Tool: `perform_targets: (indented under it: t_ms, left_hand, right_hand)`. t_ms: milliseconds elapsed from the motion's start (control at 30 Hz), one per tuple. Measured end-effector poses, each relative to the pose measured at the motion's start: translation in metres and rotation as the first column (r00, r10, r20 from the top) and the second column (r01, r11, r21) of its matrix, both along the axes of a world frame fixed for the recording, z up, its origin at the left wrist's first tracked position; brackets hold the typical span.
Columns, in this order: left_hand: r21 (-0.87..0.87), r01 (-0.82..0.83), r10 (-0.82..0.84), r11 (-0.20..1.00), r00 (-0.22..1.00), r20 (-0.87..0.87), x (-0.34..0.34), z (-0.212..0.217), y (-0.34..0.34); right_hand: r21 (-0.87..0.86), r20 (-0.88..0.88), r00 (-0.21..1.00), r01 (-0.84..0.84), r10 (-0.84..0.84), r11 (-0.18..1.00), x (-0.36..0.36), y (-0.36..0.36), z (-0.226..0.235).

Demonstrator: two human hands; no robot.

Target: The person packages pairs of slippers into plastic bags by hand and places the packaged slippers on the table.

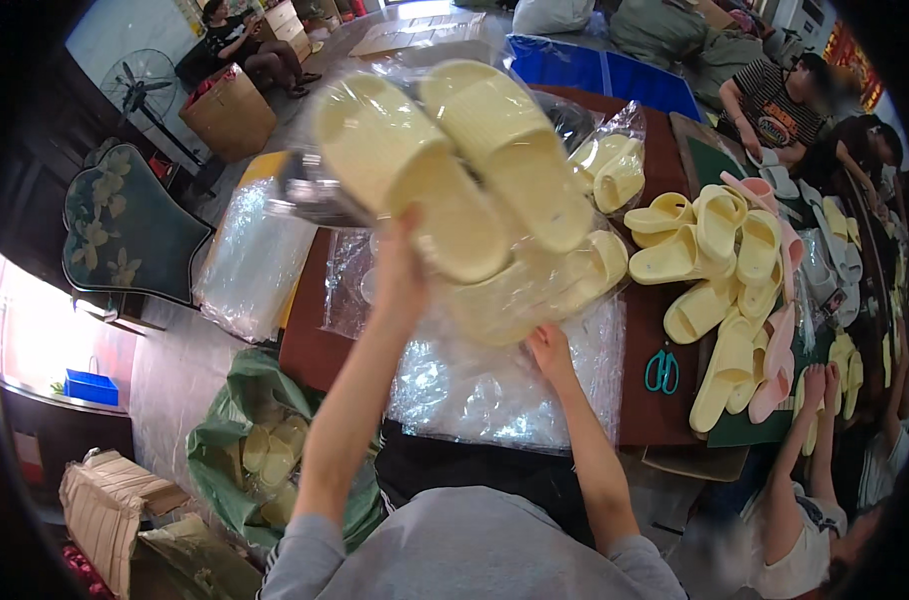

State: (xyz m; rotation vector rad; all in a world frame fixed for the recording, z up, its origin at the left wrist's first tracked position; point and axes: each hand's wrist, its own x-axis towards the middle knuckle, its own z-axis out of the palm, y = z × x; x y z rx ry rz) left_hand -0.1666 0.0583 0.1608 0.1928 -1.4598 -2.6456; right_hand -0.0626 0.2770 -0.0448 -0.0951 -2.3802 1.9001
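Note:
My left hand [403,275] is closed on a pair of pale yellow slippers [450,210] in clear plastic, held up over the table and slightly blurred. Beneath it, another yellow pair [510,305] shows through clear plastic, partly covered by the raised one. My right hand [548,350] is closed in a pinch at the near edge of this lower plastic bag; the exact grip is hard to make out. A layer of clear plastic bags [475,400] lies in front of me. Teal-handled scissors [662,371] rest to the right of it.
Loose yellow slippers [718,222] and pink ones [775,365] are heaped at right. A bagged pair [615,170] lies behind. To the left stand a plastic-covered stack [255,255], a chair [125,220] and a green sack [235,400] holding slippers. Co-workers sit along the right side.

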Motion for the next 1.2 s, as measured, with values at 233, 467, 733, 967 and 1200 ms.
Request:
perform_targets:
  t_ms: [233, 467, 733, 967, 1200]
  left_hand:
    - [-0.176, 0.436, -0.369, 0.883, 0.874, 0.317, 0.048, -0.09, 0.019]
    - [-0.571, 0.009, 0.171, 0.821, 0.95, 0.262, 0.099, -0.149, -0.122]
    - [-0.928, -0.26, -0.023, 0.265, 0.961, -0.276, 0.075, -0.122, -0.073]
    - [-0.999, -0.001, 0.01, 0.053, 1.0, 0.0, 0.016, -0.16, -0.038]
    - [-0.914, -0.005, -0.01, 0.405, 1.0, -0.01, -0.032, -0.127, -0.062]
  right_hand:
    - [-0.531, 0.323, 0.94, 0.275, -0.109, 0.801, 0.024, 0.009, 0.035]
    - [-0.97, 0.232, 0.932, 0.199, 0.278, 0.142, 0.026, -0.005, 0.066]
    - [-0.855, 0.215, 0.899, 0.363, -0.382, 0.372, -0.063, 0.099, 0.019]
    - [-0.003, -0.343, 0.725, 0.635, -0.597, 0.773, 0.004, 0.008, 0.073]
    - [0.878, -0.148, 0.974, 0.051, 0.169, 0.476, -0.004, -0.009, 0.07]
